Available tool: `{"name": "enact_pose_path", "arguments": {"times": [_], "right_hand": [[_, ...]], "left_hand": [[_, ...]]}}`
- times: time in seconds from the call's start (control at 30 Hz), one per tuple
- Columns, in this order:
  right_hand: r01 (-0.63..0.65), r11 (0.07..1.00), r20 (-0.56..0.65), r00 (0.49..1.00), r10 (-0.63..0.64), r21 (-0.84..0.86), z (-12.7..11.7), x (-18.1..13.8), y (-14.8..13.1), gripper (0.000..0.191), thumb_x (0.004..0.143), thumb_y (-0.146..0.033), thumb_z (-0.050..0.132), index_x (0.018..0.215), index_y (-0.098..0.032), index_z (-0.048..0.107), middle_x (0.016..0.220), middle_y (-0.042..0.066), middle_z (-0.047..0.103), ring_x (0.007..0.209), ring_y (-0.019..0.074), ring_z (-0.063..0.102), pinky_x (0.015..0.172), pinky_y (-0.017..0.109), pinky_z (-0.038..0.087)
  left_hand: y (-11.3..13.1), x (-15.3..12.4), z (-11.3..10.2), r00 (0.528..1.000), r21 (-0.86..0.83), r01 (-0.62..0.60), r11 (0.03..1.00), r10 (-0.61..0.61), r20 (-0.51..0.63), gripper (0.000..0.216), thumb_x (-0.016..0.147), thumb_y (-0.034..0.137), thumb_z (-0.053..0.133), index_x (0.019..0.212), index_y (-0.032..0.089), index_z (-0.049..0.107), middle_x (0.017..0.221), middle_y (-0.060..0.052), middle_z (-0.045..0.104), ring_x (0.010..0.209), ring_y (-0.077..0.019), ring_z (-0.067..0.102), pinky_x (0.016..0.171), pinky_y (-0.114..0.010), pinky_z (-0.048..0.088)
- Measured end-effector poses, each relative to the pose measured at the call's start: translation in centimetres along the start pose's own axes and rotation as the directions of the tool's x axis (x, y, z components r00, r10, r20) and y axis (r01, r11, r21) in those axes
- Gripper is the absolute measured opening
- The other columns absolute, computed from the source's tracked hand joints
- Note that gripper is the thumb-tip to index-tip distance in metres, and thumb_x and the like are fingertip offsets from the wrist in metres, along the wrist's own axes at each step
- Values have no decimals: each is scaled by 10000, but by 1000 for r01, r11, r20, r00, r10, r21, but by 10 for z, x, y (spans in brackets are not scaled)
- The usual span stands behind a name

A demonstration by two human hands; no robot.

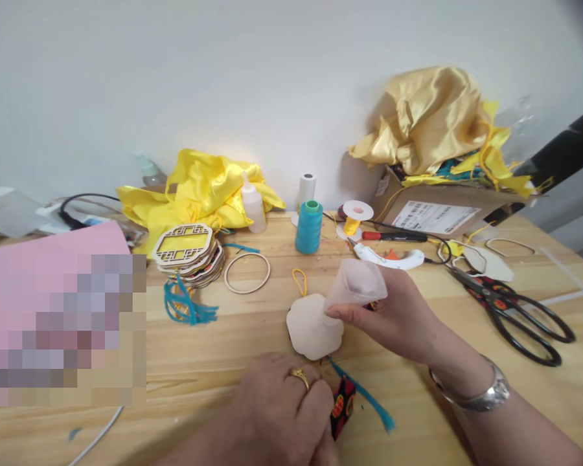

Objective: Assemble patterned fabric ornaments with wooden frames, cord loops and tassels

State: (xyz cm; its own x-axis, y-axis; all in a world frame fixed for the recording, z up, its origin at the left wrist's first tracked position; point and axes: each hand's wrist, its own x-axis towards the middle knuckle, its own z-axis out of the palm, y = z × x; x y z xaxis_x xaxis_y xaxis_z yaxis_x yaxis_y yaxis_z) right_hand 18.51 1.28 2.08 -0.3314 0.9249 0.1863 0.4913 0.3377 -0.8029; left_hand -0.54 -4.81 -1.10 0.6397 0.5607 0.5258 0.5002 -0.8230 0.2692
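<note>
A translucent plastic squeeze bottle [354, 281] is tipped over in my right hand [393, 317], its base facing up. The bottle's lower end sits over a white scalloped plaque [313, 327], and the nozzle is hidden. A yellow cord loop [300, 281] sticks out from the plaque's far edge, and a teal tassel [369, 395] trails from its near edge. My left hand [286, 408] is closed in front of the plaque, knuckles up. From its right side pokes a black patterned fabric piece [342, 406] with red and yellow motifs; the fingertips are mostly hidden.
Black-handled scissors [510, 310] lie at right, near a white glue gun [388, 257]. Behind stand a teal thread cone [309, 228] and a cardboard box [432, 207] heaped with fabric. Stacked wooden frames [187, 252] and a wooden ring [247, 272] are at left.
</note>
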Motion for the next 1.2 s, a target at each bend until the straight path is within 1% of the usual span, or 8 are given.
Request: {"name": "enact_pose_path", "arguments": {"times": [0.2,0.4,0.6,0.73,0.8,0.9,1.07,1.2], "right_hand": [[-124,957,-181,968,175,263,-20,-5,-17,291,671,-350,767,859,-195,609,735,18,655,559,142,589,479,257,487],[75,787,-217,973,76,612,-23,-5,-23,344,724,-283,742,997,-309,534,1203,32,601,791,181,659,718,351,559],[120,653,-243,965,101,748,-29,-2,-35,696,641,-786,521,1104,-268,562,1414,86,400,1164,329,524,916,427,506],[21,717,-281,928,246,697,-30,9,-33,385,755,-492,643,1062,-276,554,1320,83,500,1063,274,604,881,405,521],[37,753,-331,912,244,657,-29,15,-28,490,709,-325,719,1142,-313,489,1245,64,559,1046,253,615,834,384,537],[51,789,-346,914,210,613,-27,22,-19,593,705,-320,716,1231,-306,443,1230,71,585,1078,252,596,814,384,536],[27,784,-249,954,164,621,-11,39,-25,355,741,-342,688,1061,-207,613,1172,88,629,1021,234,603,818,380,517],[130,952,-316,948,-37,277,22,63,-44,150,730,-281,708,862,-215,678,1086,49,601,982,190,556,782,317,484]], "left_hand": [[-6,-1,4,995,10,-29,1000,30,-100,193,702,31,419,684,183,535,520,-7,579,467,-142,558,495,-251,496],[-15,-6,17,981,31,-142,989,145,-132,229,704,15,422,567,188,484,451,4,538,377,-120,465,379,-236,371],[-16,-7,16,979,70,-140,988,149,-142,266,744,5,395,576,195,475,462,13,535,380,-116,459,378,-241,361],[-15,-3,14,978,32,-134,990,137,-154,287,776,14,390,572,199,468,455,19,500,389,-121,443,372,-249,342],[-15,-2,14,976,30,-131,991,134,-171,300,773,9,392,551,202,451,439,25,471,375,-116,419,363,-253,310],[-15,-1,16,973,58,-121,991,129,-191,327,786,8,383,531,205,433,424,29,447,356,-112,398,354,-260,280],[-17,0,20,967,79,-156,985,168,-190,318,782,12,377,538,204,449,412,25,458,342,-115,413,343,-252,298],[-19,-1,22,974,28,-140,990,143,-174,279,757,28,389,549,202,458,409,19,484,331,-122,436,319,-243,316]]}}
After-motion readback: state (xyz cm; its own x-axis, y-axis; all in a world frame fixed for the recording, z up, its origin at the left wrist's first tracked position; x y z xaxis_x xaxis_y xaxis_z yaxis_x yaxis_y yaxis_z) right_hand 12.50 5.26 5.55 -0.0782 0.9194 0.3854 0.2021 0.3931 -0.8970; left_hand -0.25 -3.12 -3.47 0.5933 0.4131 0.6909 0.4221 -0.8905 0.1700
